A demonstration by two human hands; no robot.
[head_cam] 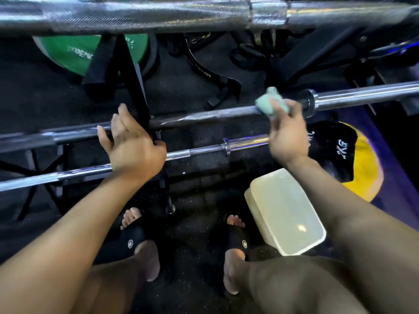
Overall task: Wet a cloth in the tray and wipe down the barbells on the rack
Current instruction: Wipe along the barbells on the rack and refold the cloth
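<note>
Teal crumpled cloth [271,103] sits pinched in my right hand's [286,137] fingertips against the middle chrome steel barbell [204,116], while my left hand [131,143] hovers spread-fingered beside the black rack post [136,87], the translucent plastic tray [283,211] below.

Cloth [271,103] against barbell [204,116]

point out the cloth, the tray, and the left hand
cloth [271,104]: head view, middle of the bunched green fabric.
tray [284,211]: head view, bare pale inside.
left hand [133,143]: head view, back of the hand.
</note>
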